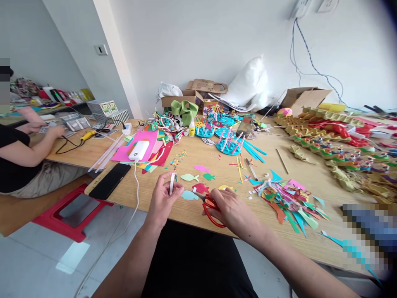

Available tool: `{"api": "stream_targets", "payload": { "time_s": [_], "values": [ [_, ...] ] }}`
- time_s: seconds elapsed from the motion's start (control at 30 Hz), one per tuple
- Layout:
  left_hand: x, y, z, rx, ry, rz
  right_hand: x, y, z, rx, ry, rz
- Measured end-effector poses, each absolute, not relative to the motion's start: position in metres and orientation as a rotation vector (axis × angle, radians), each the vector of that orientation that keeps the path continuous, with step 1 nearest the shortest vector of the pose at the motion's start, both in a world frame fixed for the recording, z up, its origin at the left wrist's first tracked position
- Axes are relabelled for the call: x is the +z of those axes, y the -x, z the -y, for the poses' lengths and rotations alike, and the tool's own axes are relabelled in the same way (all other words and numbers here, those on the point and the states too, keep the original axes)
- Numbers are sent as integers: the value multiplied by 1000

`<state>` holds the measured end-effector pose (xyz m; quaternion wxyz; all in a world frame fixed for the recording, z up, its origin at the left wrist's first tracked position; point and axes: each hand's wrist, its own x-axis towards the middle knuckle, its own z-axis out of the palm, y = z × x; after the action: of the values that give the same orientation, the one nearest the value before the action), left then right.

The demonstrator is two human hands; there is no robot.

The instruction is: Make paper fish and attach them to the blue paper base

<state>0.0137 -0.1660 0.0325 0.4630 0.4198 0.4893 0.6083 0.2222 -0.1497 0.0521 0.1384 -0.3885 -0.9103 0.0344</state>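
My left hand (161, 199) grips a narrow roll of white tape (172, 184) between thumb and fingers, just above the table's front edge. In my right hand (232, 207) is a pair of red-handled scissors (203, 198), blades pointing left. A tiny white piece (194, 190) shows at the blade tips. Below and between the hands lies a light blue paper fish (187, 195). Around it are a red paper fish (201, 188), a pale green one (189, 177), a green one (209, 176) and a pink one (202, 168). A yellow cutout (226, 187) is partly hidden by my right hand.
Paper scraps (291, 203) heap at right, near a pen (251, 169). A phone (110, 181) and a cabled white power bank (139, 150) lie left. Behind stand blue decorated discs (229, 145) and a glue bottle (192, 128). Another person's arm (40, 145) rests at far left.
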Motion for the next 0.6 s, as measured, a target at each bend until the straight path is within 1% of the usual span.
{"api": "stream_targets", "payload": {
  "time_s": [0.13,0.33,0.43,0.6],
  "values": [
    [39,-17,164,1345,-1110,-1195,52,-220,150,-122,1012,2744],
    [36,-19,162,1190,-1227,-1265,51,-217,152,-267,931,2789],
    [34,-20,162,1216,-1239,-1262,50,-215,155,-183,939,2815],
    [32,-18,163,1425,-1061,-1222,41,-223,162,49,961,2910]
  ]
}}
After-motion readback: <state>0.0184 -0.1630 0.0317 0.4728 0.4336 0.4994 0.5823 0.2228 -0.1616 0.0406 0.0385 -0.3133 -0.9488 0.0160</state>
